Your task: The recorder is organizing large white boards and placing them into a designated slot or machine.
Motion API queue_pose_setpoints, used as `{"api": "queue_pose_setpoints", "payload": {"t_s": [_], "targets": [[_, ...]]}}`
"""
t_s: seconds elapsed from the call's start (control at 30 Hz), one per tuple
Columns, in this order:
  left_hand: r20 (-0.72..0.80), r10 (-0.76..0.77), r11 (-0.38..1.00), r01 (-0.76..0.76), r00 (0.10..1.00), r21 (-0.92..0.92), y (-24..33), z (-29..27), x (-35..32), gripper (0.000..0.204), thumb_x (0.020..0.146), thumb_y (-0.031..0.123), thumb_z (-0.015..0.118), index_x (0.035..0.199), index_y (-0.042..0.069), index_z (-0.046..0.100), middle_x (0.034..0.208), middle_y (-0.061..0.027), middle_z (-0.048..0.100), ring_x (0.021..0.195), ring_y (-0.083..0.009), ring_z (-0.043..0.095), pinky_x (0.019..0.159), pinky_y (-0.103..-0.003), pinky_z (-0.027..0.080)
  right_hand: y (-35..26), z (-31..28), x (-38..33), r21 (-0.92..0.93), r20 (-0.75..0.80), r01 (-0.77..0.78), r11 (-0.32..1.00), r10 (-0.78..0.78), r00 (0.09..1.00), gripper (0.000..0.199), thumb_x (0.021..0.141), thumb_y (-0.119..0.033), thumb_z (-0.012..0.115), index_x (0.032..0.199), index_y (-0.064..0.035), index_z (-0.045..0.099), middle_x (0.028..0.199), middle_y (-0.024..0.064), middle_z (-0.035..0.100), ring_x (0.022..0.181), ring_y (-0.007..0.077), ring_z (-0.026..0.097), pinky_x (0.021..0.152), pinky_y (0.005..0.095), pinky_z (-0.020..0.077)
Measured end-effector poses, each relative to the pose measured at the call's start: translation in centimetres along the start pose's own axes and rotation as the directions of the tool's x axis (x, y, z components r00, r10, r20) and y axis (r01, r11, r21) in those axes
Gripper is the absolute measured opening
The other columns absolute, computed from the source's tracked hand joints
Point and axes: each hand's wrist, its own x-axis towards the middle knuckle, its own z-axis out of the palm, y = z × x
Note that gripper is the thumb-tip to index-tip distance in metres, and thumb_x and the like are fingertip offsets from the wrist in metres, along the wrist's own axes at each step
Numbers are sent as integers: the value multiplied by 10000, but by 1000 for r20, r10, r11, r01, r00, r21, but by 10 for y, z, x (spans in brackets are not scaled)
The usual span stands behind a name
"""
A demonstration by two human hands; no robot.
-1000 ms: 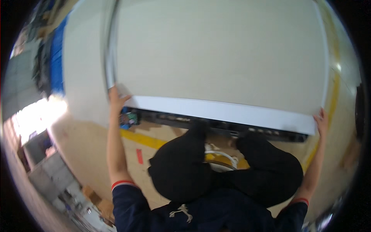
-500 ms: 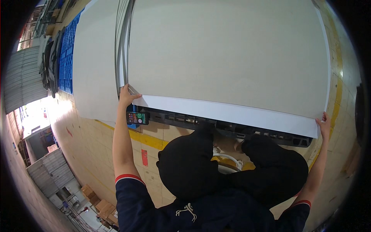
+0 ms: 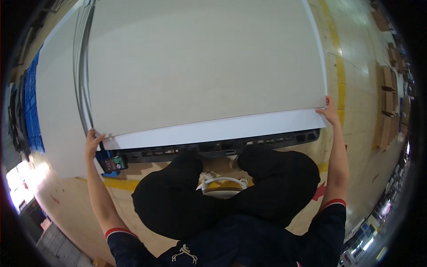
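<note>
A large flat grey-beige sheet (image 3: pixel 209 62) lies before me on top of a white sheet (image 3: pixel 213 129), whose near edge shows as a strip. At the grey sheet's near left corner my left hand (image 3: pixel 92 143) is closed on the edge, thumb on top and fingers along the side. My right hand (image 3: pixel 329 114) pinches the near right corner, its thumb lying over the edge. Both arms are stretched wide. Beneath the sheets runs a black plastic pallet (image 3: pixel 222 149), its near side showing.
Beside my left wrist, a phone (image 3: pixel 114 164) with a lit screen sits by a blue object. More grey sheets (image 3: pixel 53 102) lie to the left, near blue pallets (image 3: pixel 32 107). A stool with a white handle (image 3: pixel 224 180) is between my legs. Cardboard boxes (image 3: pixel 388 109) stand at right.
The view has turned to the right, so the sheets appear shifted left and tilted the other way. Both hands stay at the same corners; the right thumb now lies over the sheet's edge.
</note>
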Motion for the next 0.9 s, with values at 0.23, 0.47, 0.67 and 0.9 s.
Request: {"api": "queue_pose_setpoints", "payload": {"t_s": [0.23, 0.47, 0.67, 0.9], "targets": [[-106, 311, 826, -214, 944, 521, 2, 0, -12, 761, 561, 19, 767, 1205, -47, 367, 1122, -225, 526, 1034, -271, 533, 858, -350, 441, -29, -18, -3, 78, 110, -78, 994, 69, 992, 813, 544, -83, 787, 1225, -12, 347, 1084, 181, 532, 1006, 292, 521, 874, 367, 415], [-172, 298, 831, -167, 939, 531, 4, 3, -8, 625, 538, -4, 755, 1081, -34, 447, 955, -160, 592, 860, -240, 595, 741, -317, 490, -52, -32, -4, -204, 70, 67, 977, -54, 996, 725, 532, -95, 789, 1171, -7, 457, 884, 153, 608, 810, 249, 592, 739, 323, 462], [-190, 244, 830, -103, 951, 548, 16, 10, -8, 589, 516, -5, 758, 1029, -26, 469, 927, -140, 594, 811, -221, 599, 714, -314, 495, -60, -38, -6, -157, 104, -17, 988, 33, 994, 657, 516, -112, 784, 1101, 0, 507, 974, 176, 601, 928, 307, 565, 806, 348, 443], [-206, 283, 846, -143, 937, 514, -5, -6, -4, 669, 493, 25, 773, 1072, -29, 442, 944, -168, 585, 853, -245, 587, 728, -324, 490, -33, -18, 5, -150, 61, 3, 989, 6, 998, 765, 498, -151, 809, 1162, -3, 459, 1034, 203, 575, 958, 307, 559, 810, 363, 444]]}}
